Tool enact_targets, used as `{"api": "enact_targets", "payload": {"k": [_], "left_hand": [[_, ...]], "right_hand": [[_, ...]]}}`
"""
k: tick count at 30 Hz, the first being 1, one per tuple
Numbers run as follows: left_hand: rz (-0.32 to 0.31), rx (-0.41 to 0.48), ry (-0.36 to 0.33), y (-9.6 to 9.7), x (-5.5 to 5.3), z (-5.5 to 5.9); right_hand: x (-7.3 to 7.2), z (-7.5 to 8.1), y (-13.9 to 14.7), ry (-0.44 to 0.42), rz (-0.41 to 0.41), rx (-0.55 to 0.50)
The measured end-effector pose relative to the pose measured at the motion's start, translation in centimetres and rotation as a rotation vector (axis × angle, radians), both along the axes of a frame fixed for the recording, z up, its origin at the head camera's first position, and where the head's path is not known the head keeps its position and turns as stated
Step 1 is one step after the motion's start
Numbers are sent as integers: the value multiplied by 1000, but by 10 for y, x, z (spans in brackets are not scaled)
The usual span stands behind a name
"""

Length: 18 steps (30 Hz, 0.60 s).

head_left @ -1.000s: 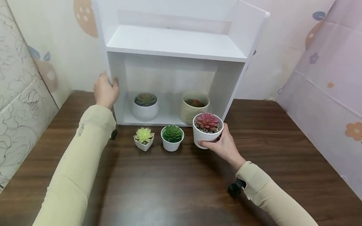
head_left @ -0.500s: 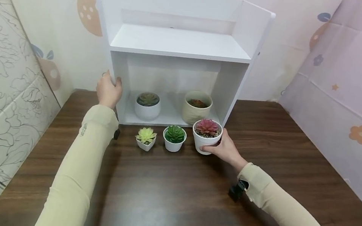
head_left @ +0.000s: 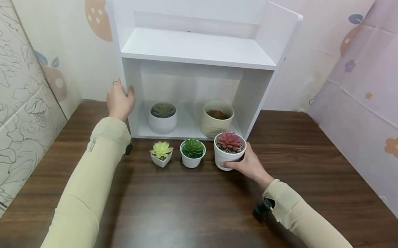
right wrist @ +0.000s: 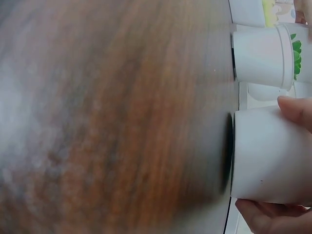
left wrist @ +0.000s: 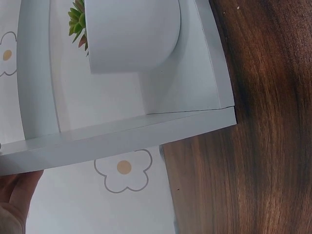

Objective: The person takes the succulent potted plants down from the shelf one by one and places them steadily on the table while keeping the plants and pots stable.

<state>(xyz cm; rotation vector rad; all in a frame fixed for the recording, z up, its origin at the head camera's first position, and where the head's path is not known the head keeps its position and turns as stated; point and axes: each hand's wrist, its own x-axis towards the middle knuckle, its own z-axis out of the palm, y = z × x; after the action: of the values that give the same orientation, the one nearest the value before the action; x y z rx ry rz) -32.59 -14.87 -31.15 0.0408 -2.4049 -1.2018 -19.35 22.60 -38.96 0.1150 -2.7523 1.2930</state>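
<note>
My right hand (head_left: 250, 164) grips a white pot with a dark pink succulent (head_left: 229, 149), thumb on the near side. In the right wrist view the base of this white pot (right wrist: 270, 158) is right at the tabletop. To its left stand a small white pot with a green succulent (head_left: 192, 154) and a heart-shaped white pot with a yellow-green succulent (head_left: 161, 154). My left hand (head_left: 120, 100) holds the left side panel of a white shelf (head_left: 197, 62), thumb on its front edge and fingers around the outer side.
Inside the shelf's lower level sit a white round pot with a dull green succulent (head_left: 162, 121) and a cream pot with a reddish plant (head_left: 216, 120). The shelf stands on a dark wooden table (head_left: 187, 210), against a patterned wall (head_left: 318, 51).
The pot in my right hand has come down toward the table and slightly nearer me, beside the green succulent. My left hand keeps its hold on the shelf.
</note>
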Motion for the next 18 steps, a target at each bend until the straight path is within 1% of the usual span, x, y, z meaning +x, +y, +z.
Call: {"api": "enact_targets", "payload": {"k": [6,8,15,18], "left_hand": [[2,-6,-16,0,-1,-2],[1,-8,-22,-1,-1,-3],[3,-8,-9,-2,-1,-2],[0,-4,-5,-1,-2,-1]], "right_hand": [[0,0,1,-35,-12,14],[0,-1,1,-33,-12,19],[-3,0,1,7,52,-10],[-2,1,2,-1,56,-16]]}}
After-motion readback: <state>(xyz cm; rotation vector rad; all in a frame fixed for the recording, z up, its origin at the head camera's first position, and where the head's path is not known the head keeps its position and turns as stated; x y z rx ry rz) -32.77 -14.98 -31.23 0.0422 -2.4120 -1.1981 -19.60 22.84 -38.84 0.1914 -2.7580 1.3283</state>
